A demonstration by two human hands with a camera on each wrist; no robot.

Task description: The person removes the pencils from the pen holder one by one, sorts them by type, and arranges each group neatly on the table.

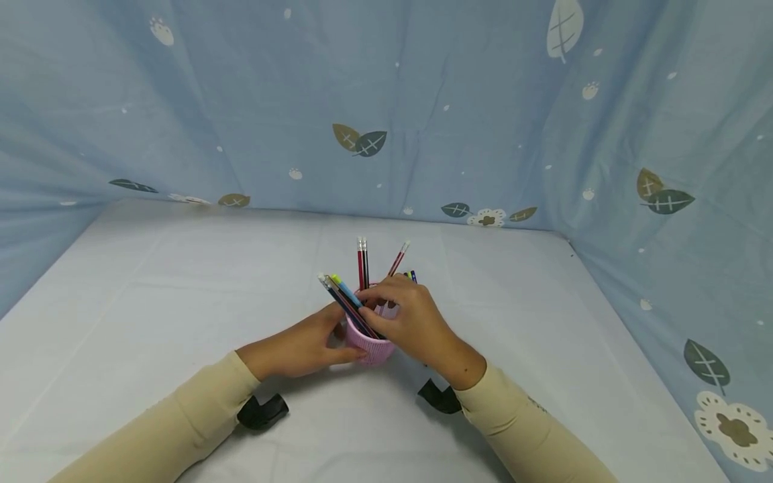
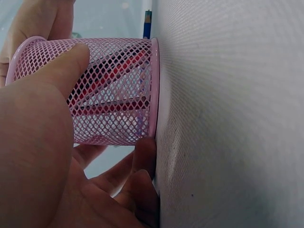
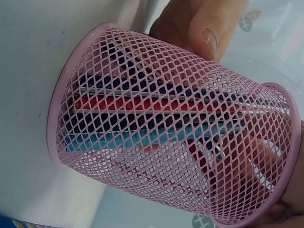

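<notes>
A pink mesh pencil cup [image 1: 376, 353] stands upright on the table, also large in the left wrist view. My left hand [image 1: 304, 341] grips its side, with the thumb across the near wall and fingers low behind. At the rim, my right hand [image 1: 417, 325] pinches a bundle of pencils [image 1: 345, 302] leaning left; dark blue, black and light blue show. Its fingers partly hide the cup's opening. Two pencils [image 1: 363, 261] with white erasers rise at the back, and a red one [image 1: 398, 260] leans right. Through the mesh in the right wrist view, the pencil shafts [image 3: 156, 103] reach the base.
A blue pencil [image 2: 147, 23] lies on the table close to the cup, mostly hidden from the head camera by my right hand. White cloth covers the table [image 1: 181, 282]. A blue patterned curtain [image 1: 272, 100] bounds the back and right side. Black straps [image 1: 263, 412] sit at both wrists.
</notes>
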